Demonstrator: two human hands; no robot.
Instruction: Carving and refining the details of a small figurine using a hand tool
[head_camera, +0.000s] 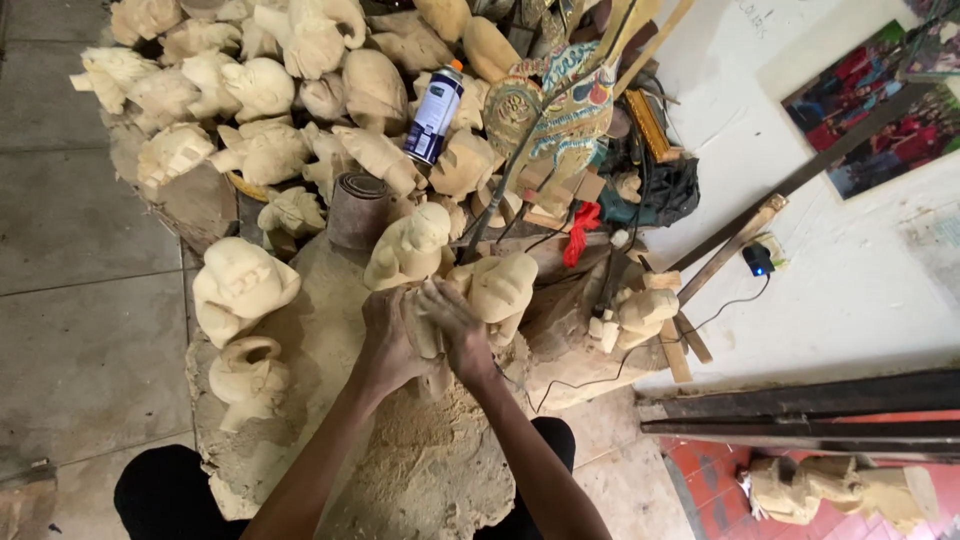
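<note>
My left hand (385, 338) and my right hand (455, 325) close together around a small pale carved wooden piece (423, 335), held over a dusty wooden block (440, 450) between my knees. The piece is mostly hidden by my fingers. Just beyond my hands stand two unpainted carved figures, one (410, 247) to the left and one (500, 287) to the right. I cannot tell whether my right hand also holds a tool or sandpaper.
A heap of pale carved figures (250, 90) fills the far left. A spray can (435, 112) lies among them, beside a roll of sandpaper (357, 208) and a painted flat puppet (560, 110). Planks (800, 410) and a white wall are at right.
</note>
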